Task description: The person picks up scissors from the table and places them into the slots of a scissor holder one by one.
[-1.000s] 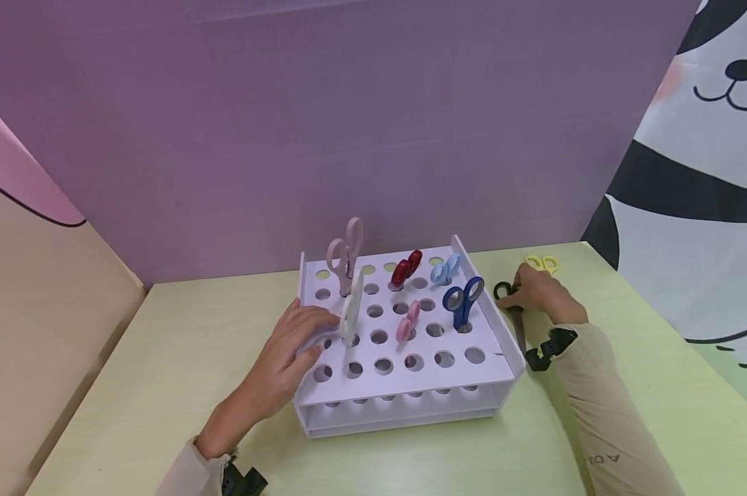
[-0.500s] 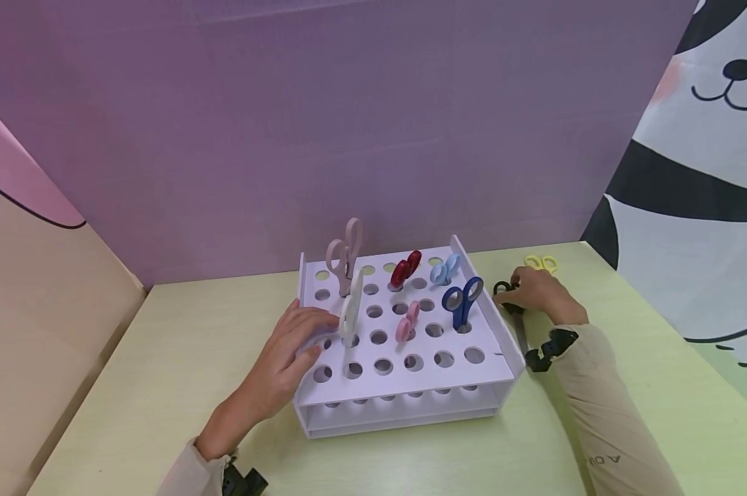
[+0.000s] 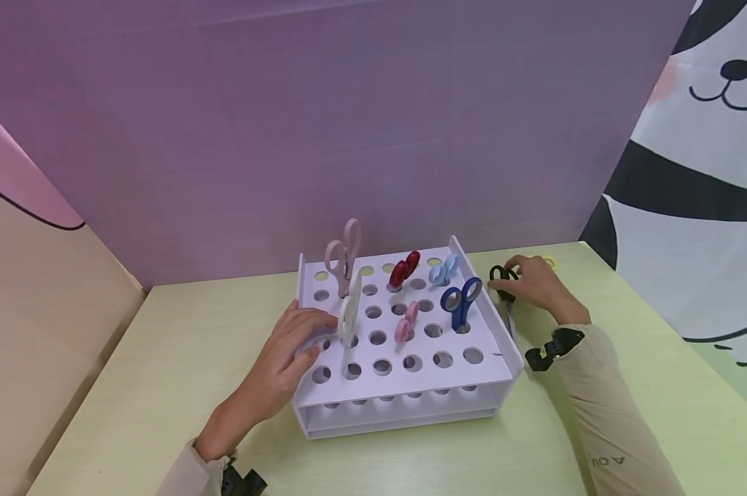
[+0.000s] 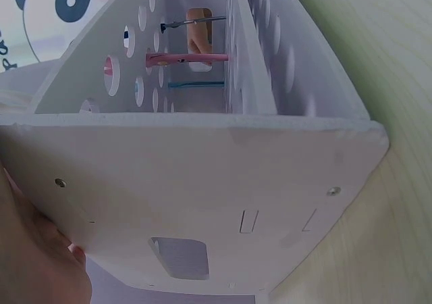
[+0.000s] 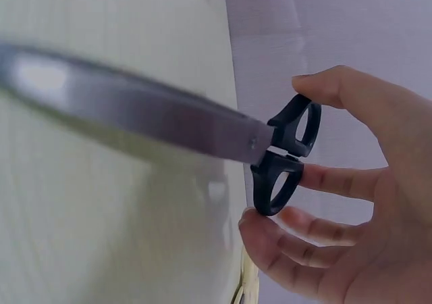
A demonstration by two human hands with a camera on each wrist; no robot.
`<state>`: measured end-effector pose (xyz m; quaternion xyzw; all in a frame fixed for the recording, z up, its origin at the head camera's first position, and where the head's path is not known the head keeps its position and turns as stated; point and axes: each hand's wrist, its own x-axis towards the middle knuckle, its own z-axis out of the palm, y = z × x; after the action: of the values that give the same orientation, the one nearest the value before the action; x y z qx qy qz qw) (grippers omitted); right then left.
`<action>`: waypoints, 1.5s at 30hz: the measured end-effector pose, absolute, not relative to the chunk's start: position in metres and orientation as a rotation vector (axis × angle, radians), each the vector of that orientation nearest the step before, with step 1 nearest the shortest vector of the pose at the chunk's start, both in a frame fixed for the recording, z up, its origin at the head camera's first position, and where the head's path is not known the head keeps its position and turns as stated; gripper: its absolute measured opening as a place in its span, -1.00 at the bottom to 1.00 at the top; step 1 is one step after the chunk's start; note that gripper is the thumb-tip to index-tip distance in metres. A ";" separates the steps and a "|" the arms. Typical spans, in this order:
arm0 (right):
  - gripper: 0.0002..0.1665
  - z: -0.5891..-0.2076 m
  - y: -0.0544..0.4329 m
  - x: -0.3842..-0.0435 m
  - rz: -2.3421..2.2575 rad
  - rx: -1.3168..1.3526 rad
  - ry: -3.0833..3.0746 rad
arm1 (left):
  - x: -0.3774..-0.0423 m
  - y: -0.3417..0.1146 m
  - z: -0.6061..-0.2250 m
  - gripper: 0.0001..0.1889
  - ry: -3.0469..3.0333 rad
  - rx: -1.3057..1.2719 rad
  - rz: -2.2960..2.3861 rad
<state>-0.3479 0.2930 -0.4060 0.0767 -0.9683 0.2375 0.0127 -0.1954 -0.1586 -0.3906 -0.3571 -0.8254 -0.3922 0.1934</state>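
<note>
A white rack (image 3: pixel 404 381) with rows of round holes stands on the table. Lying over its left edge, my left hand (image 3: pixel 280 365) has relaxed fingers, some outside the side panel (image 4: pixel 189 175) in the left wrist view. To the right of the rack, my right hand (image 3: pixel 542 284) pinches black-handled scissors (image 3: pixel 505 295) by their finger loops, thumb on one loop and fingers at the other. Their blades (image 5: pixel 196 128) look closed and point away from the hand, tilted handles-up over the table. White-handled scissors (image 3: pixel 349 313) stand in the rack beside the left fingertips.
Other scissors stand upright in the rack: mauve (image 3: pixel 345 255), dark red (image 3: pixel 404 269), light blue (image 3: pixel 444 271), pink (image 3: pixel 406 322) and dark blue (image 3: pixel 461 303). Yellow scissors (image 3: pixel 550 262) lie behind the right hand, mostly covered. A purple curtain (image 3: pixel 373 138) hangs behind the table.
My right hand has drawn the black scissors' handles up and slightly back, turning the blades steeper beside the rack. The yellow scissors are now more covered. My left hand stays in place.
</note>
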 end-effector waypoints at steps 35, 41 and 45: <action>-0.24 -0.368 0.283 -0.329 0.822 0.225 -2.918 | -0.195 -0.159 -0.391 -0.60 -2.317 -0.985 -1.093; -0.30 -0.355 0.278 -0.320 0.837 0.286 -2.811 | -0.194 -0.158 -0.391 -0.61 -2.314 -0.981 -1.105; -0.30 -0.345 0.273 -0.313 0.837 0.280 -2.784 | -0.194 -0.159 -0.391 -0.61 -2.311 -0.998 -1.109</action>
<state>-0.3128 0.2729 -0.3445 0.0953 -0.9474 0.2849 0.1102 -0.1943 -0.1586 -0.3906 -0.3561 -0.8241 -0.3955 0.1942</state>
